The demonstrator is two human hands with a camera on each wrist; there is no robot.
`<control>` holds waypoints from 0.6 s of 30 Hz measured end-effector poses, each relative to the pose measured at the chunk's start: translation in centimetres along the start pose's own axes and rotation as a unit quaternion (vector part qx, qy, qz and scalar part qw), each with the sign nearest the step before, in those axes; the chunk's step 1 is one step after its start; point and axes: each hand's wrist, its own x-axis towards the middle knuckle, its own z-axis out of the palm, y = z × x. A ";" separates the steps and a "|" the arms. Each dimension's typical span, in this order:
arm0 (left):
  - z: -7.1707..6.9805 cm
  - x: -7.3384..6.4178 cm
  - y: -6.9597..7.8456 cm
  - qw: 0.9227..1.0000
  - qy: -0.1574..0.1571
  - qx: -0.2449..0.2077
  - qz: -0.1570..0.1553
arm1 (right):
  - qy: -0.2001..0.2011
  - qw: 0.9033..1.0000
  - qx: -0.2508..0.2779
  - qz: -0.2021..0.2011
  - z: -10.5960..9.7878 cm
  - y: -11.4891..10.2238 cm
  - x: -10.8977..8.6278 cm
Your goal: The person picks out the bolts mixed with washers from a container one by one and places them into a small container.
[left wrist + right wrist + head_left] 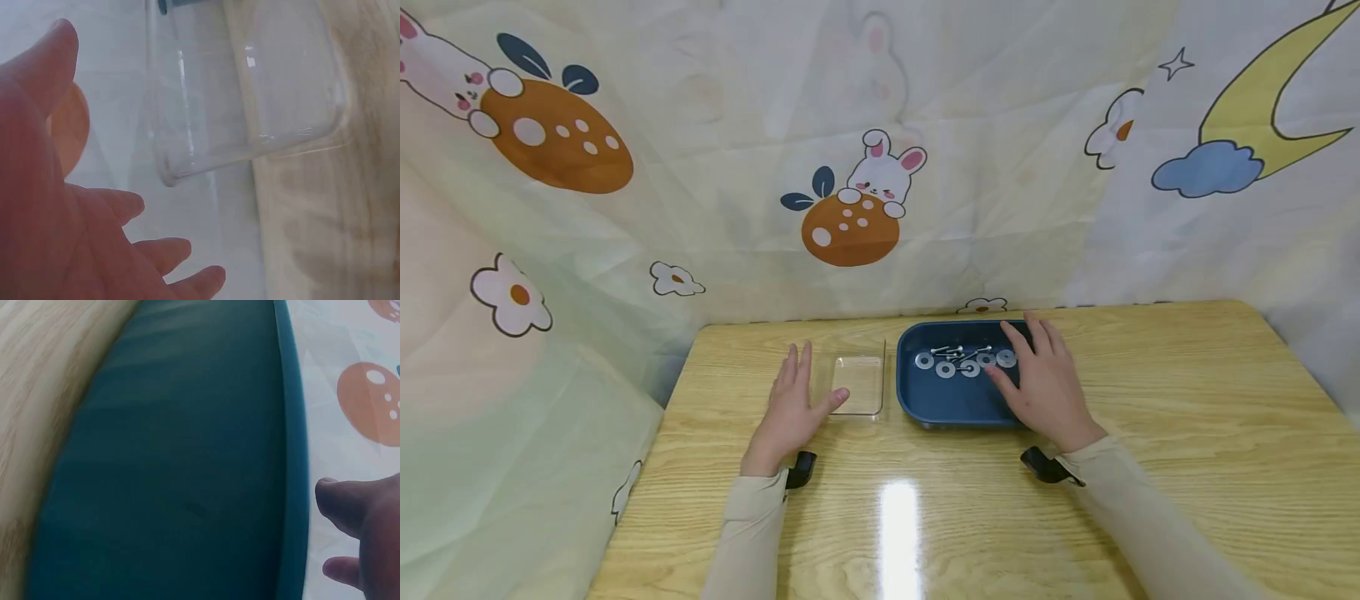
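Note:
A clear plastic box (859, 387) stands on the table beside my left hand (792, 408), whose fingers are straight and spread with nothing in them. In the left wrist view the box's transparent wall (206, 112) rises just past the thumb and fingers. To the right sits a dark blue tray (958, 408) holding several flat washers (945, 369) and several metal screws (976, 353). My right hand (1048, 383) hovers over the tray's right end, fingers spread and holding nothing. In the right wrist view the thumb appears beside the tray's rim (294, 456).
The wooden table (970, 517) ends at the back against a hanging patterned cloth (1000, 167), which also covers the left side. A strip of light (898, 533) reflects off the table in front of the box and tray.

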 end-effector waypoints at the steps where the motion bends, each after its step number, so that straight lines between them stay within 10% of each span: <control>1: 0.0 0.0 0.0 1.000 -0.002 -0.001 0.001 | -0.001 1.000 0.004 -0.001 0.1 -0.1 0.1; 18: 0.5 0.2 -0.5 0.999 -0.022 -0.027 0.020 | -0.035 0.998 0.045 -0.009 2.0 -1.4 1.1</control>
